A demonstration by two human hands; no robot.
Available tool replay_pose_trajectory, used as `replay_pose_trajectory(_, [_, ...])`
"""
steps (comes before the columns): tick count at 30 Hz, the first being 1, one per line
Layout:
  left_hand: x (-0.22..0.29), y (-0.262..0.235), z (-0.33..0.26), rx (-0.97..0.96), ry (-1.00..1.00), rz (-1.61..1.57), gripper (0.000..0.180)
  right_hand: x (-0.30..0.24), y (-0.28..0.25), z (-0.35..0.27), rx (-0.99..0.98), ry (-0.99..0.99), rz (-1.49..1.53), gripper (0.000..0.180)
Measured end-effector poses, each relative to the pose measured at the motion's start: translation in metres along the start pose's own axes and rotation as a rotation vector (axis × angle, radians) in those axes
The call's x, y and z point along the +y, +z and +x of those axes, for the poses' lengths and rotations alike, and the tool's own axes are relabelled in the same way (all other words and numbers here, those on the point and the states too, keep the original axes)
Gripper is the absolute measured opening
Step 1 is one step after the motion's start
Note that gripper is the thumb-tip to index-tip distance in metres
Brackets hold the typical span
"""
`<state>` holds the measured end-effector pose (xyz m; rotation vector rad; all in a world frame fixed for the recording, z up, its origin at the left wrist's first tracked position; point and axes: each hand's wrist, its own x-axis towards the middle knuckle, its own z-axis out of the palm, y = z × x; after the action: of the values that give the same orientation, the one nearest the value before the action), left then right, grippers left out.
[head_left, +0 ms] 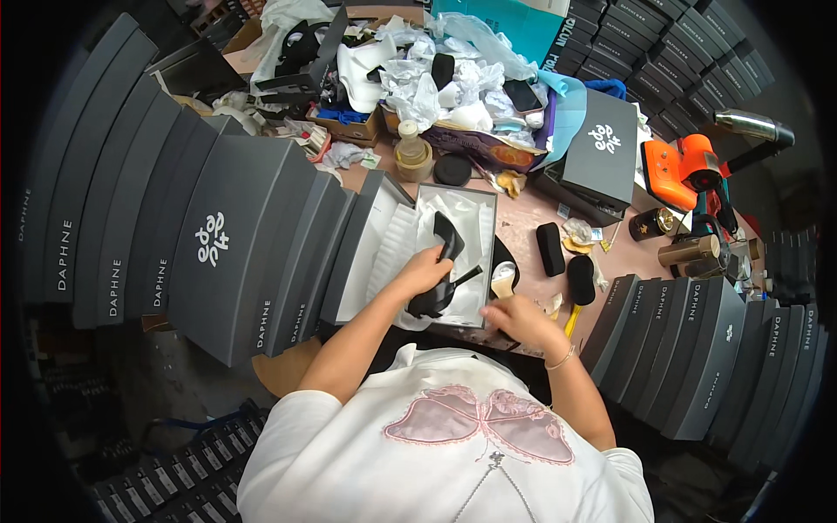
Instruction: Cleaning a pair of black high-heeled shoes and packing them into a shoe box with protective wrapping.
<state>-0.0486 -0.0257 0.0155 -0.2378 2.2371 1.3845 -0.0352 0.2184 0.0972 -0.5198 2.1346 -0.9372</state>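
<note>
A black high-heeled shoe (443,237) lies across the white tissue in an open grey shoebox (493,218), its thin heel pointing right. My left hand (425,270) is closed round the middle of this shoe. Just right of the box, my right hand (526,321) is closed on the near end of another black shoe (503,254) with a pale inside. My fingers and the box's edge hide part of that second shoe. The lid (359,248) with ribbed white padding lies against the box's left side.
Stacked grey shoeboxes (235,244) stand at the left, with more boxes (671,349) at the right. Beyond the box are a pump bottle (411,155) and a carton of crumpled paper (475,157). Black pads (550,249) and an orange tool (676,174) sit to the right.
</note>
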Motion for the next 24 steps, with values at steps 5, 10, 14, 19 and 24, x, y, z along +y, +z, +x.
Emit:
replay_pose_trajectory(5, [0.058, -0.002, -0.067, -0.316, 0.259, -1.065, 0.031, 0.005, 0.066, -0.004, -0.222, -0.150, 1.400, 0.070])
replay_pose_trajectory(10, [0.076, 0.019, -0.081, -0.427, 0.501, -0.396, 0.038, 0.012, 0.069, -0.040, 0.091, -0.133, 1.420, 0.085])
replay_pose_trajectory(14, [0.052, 0.012, -0.072, -0.373, 0.936, -0.064, 0.033, -0.012, 0.061, -0.096, 0.020, -0.056, 1.170, 0.081])
replay_pose_trajectory(19, [-0.011, 0.008, 0.013, -0.166, 0.175, -0.450, 0.040, -0.025, 0.096, -0.127, 0.255, -0.147, 1.499, 0.076])
replay_pose_trajectory(24, [0.011, 0.007, 0.092, 0.348, -0.159, -0.856, 0.058, -0.023, 0.076, -0.138, 0.301, -0.136, 1.392, 0.072])
